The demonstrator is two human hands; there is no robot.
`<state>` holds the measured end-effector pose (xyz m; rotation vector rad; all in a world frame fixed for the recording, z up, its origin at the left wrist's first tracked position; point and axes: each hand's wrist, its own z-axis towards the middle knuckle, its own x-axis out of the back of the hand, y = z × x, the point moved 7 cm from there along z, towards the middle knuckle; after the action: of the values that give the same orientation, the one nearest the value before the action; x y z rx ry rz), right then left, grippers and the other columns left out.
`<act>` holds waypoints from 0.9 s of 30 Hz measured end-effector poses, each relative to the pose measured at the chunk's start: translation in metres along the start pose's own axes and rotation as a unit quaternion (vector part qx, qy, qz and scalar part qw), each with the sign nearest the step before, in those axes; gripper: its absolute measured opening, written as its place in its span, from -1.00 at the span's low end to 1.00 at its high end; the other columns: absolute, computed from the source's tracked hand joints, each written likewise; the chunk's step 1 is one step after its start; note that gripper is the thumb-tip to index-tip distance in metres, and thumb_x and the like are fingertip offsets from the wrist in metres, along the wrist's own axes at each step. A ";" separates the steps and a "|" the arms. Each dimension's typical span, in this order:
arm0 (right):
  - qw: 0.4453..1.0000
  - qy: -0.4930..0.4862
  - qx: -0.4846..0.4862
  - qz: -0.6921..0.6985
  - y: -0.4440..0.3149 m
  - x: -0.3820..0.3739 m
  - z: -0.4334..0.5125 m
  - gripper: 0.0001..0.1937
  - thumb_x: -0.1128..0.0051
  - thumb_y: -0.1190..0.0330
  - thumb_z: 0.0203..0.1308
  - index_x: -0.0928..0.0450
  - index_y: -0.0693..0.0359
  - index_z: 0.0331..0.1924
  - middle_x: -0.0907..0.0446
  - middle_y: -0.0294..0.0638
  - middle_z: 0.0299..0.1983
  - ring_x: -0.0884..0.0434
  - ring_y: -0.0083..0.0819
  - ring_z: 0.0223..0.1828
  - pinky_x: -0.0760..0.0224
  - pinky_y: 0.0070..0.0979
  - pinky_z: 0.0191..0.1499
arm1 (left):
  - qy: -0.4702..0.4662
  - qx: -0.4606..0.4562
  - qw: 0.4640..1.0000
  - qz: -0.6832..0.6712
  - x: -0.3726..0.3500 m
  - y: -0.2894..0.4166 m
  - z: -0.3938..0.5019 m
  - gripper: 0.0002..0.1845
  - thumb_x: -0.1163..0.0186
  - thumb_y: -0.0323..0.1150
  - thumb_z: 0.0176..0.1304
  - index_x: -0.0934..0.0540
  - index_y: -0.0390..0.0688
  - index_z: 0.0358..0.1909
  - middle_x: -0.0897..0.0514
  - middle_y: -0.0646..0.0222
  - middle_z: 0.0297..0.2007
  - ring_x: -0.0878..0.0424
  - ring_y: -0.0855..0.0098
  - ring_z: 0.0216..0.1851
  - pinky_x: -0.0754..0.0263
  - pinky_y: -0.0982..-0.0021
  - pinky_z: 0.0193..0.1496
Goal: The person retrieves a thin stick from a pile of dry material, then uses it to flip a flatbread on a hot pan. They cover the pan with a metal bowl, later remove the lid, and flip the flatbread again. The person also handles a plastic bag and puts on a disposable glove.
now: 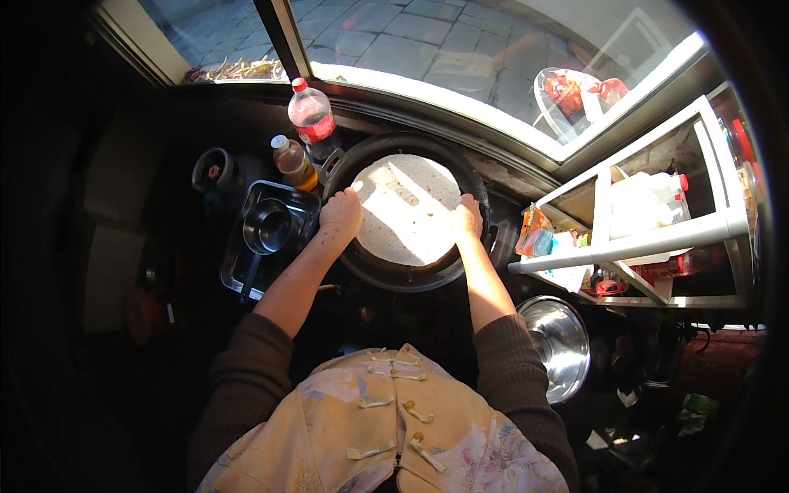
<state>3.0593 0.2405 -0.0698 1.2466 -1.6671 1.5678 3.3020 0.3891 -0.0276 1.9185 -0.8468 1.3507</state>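
Observation:
A large round flatbread (400, 215) with small brown spots lies over a wide dark pan (425, 280), and bright sunlight falls across it. At the flatbread's left edge, my left hand (341, 214) has its fingers curled around the rim of the bread. My right hand (467, 217) grips the opposite edge in the same way. Both hands are above the pan, inside or near its rim. A loop handle (331, 165) shows on the pan's upper left side. Whether the bread's underside touches the pan is hidden.
Left of the pan stand a metal tray (231, 259) with a steel saucepan (269, 227), a small bottle (294, 163), a cola bottle (313, 120) and a gas cylinder (216, 171). A white shelf rack (666, 237) and steel bowl (558, 348) are at right. Window glass (419, 43) lies beyond.

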 end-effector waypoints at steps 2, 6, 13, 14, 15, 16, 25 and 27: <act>0.999 0.011 0.012 -0.038 -0.008 0.006 -0.005 -0.46 -0.42 0.26 0.02 -0.39 0.34 0.02 -0.51 0.14 0.03 -0.58 0.05 0.08 -0.54 -0.20 0.06 | -0.026 0.017 0.999 -0.020 -0.004 -0.002 0.004 -0.75 0.03 -0.33 0.45 -0.49 -0.25 0.01 -0.64 0.05 0.00 -0.66 0.07 0.03 -0.60 0.18 0.05; 1.000 0.014 0.011 -0.017 -0.012 0.011 -0.008 -0.46 -0.40 0.29 0.03 -0.37 0.33 0.04 -0.47 0.15 0.06 -0.57 0.05 0.10 -0.53 -0.19 0.06 | -0.008 0.034 0.998 -0.047 -0.005 -0.005 0.008 -0.76 0.09 -0.34 0.47 -0.48 -0.24 -0.02 -0.65 0.01 -0.02 -0.67 0.03 0.02 -0.60 0.14 0.05; 0.996 0.049 0.064 0.036 -0.017 0.029 -0.013 -0.42 -0.34 0.33 0.08 -0.33 0.29 0.16 -0.45 0.15 0.11 -0.53 0.10 0.14 -0.49 -0.19 0.11 | 0.041 0.013 0.995 -0.093 0.003 -0.006 0.005 -0.80 0.07 -0.39 0.45 -0.49 -0.24 -0.05 -0.66 0.00 -0.03 -0.65 0.00 0.02 -0.60 0.10 0.03; 0.996 0.050 0.063 0.037 -0.017 0.031 -0.013 -0.49 -0.23 0.36 0.14 -0.34 0.28 0.18 -0.46 0.15 0.12 -0.53 0.09 0.15 -0.47 -0.18 0.12 | 0.042 0.010 0.994 -0.097 0.003 -0.006 0.004 -0.80 0.07 -0.40 0.45 -0.49 -0.24 -0.05 -0.66 0.00 -0.03 -0.65 0.00 0.03 -0.60 0.10 0.03; 0.996 0.050 0.063 0.038 -0.017 0.032 -0.013 -0.55 -0.12 0.40 0.21 -0.35 0.28 0.19 -0.47 0.15 0.12 -0.52 0.09 0.16 -0.45 -0.18 0.14 | 0.047 0.010 0.994 -0.099 0.003 -0.006 0.003 -0.80 0.07 -0.40 0.45 -0.49 -0.24 -0.05 -0.66 -0.01 -0.03 -0.65 0.00 0.03 -0.60 0.10 0.03; 0.996 0.051 0.062 0.039 -0.017 0.033 -0.012 -0.59 -0.01 0.44 0.27 -0.36 0.27 0.20 -0.48 0.15 0.13 -0.52 0.09 0.17 -0.44 -0.17 0.16 | 0.042 0.007 0.994 -0.103 0.002 -0.005 0.003 -0.80 0.07 -0.40 0.45 -0.49 -0.25 -0.05 -0.66 -0.01 -0.03 -0.65 0.00 0.03 -0.60 0.10 0.03; 0.997 0.052 0.061 0.001 -0.011 0.025 -0.008 -0.57 0.02 0.51 0.24 -0.34 0.30 0.21 -0.47 0.17 0.11 -0.54 0.11 0.13 -0.44 -0.15 0.14 | 0.014 0.018 0.996 -0.089 -0.020 -0.010 0.008 -0.71 0.19 -0.30 0.50 -0.46 -0.27 -0.02 -0.65 -0.01 -0.01 -0.64 0.00 0.04 -0.58 0.09 0.05; 0.997 0.049 0.066 -0.003 -0.011 0.024 -0.009 -0.58 0.03 0.50 0.25 -0.34 0.30 0.21 -0.48 0.18 0.10 -0.53 0.10 0.13 -0.44 -0.16 0.14 | 0.014 0.016 0.997 -0.080 -0.020 -0.010 0.008 -0.70 0.20 -0.30 0.50 -0.45 -0.26 -0.01 -0.64 -0.01 0.01 -0.63 0.00 0.06 -0.58 0.09 0.05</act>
<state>3.0561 0.2436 -0.0423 1.2154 -1.5194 1.7309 3.3089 0.3915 -0.0505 1.9432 -0.6479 1.2980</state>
